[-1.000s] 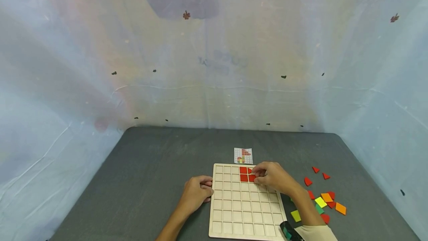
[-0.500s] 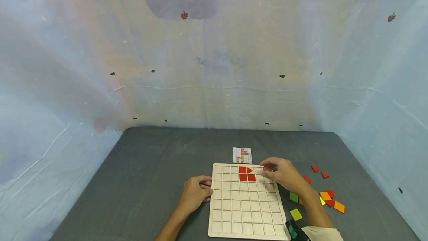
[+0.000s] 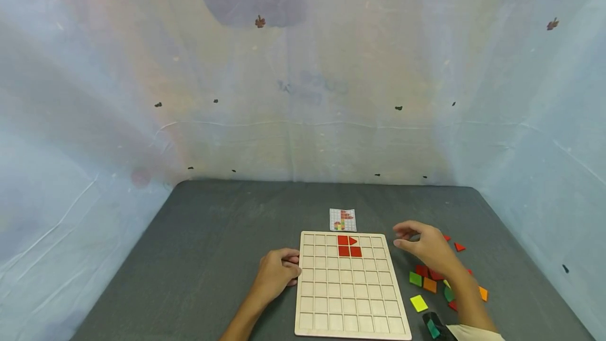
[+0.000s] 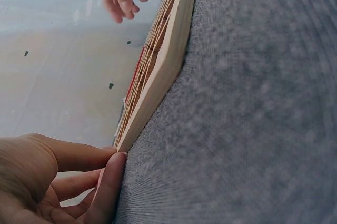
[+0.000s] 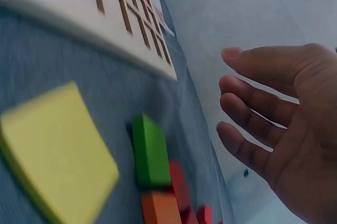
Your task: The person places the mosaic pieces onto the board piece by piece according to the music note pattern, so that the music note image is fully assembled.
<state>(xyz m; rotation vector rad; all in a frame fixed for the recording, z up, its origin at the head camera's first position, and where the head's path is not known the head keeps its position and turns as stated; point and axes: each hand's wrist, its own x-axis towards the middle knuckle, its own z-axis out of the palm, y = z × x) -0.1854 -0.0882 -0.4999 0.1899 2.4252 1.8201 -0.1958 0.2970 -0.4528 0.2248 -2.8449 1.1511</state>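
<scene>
A pale wooden grid board (image 3: pixel 350 288) lies on the dark table. In its top rows sit three red square tiles (image 3: pixel 343 251) and one red triangle tile (image 3: pixel 352 241). My left hand (image 3: pixel 279 270) is at the board's left edge; in the left wrist view, thumb and forefinger (image 4: pixel 87 156) pinch that edge. Off the board's upper right side hovers my right hand (image 3: pixel 428 243), holding nothing, its fingers loosely bent and apart in the right wrist view. Under and beside it lie loose tiles: a yellow-green square (image 5: pixel 60 153), a green one (image 5: pixel 150 150) and an orange one (image 3: pixel 430 284).
A small printed pattern card (image 3: pixel 342 220) lies just beyond the board's top edge. Several more red, orange and green tiles are scattered right of the board, partly hidden by the right forearm (image 3: pixel 468 293). A pale curtain (image 3: pixel 293 93) hangs behind the table.
My right hand has let go of the red triangle tile, which stays on the board, and has moved right, off the board toward the loose tiles. My left hand has stayed at the edge.
</scene>
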